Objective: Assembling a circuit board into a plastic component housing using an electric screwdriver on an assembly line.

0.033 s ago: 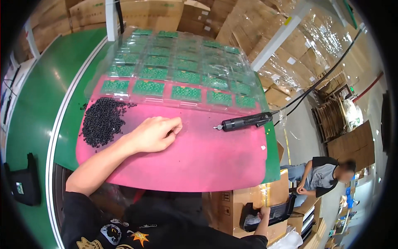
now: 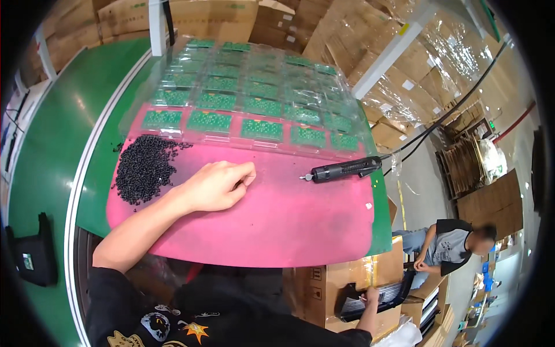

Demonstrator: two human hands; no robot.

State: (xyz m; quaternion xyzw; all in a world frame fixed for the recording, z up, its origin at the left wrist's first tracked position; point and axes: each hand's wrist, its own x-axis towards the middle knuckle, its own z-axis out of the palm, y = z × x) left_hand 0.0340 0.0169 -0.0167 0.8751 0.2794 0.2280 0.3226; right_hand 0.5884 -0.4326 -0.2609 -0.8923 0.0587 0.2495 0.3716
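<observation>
"Only my right hand (image 2: 371, 296) and the black part (image 2: 389, 295) have shifted, just a bit."

"Is it holding that part?"

"I can't tell; the hand looks to touch it, over the brown box (image 2: 348, 273)."

"And your left hand (image 2: 221, 186)?"

"Curled on the pink mat (image 2: 289, 228), near the little black bits (image 2: 144, 170). Can't tell if it's holding anything. I think the work is at the box."

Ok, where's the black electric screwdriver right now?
In the head view, the electric screwdriver lies at the right edge of the pink mat, tip pointing toward the left hand, just below the rightmost green circuit boards.
</observation>
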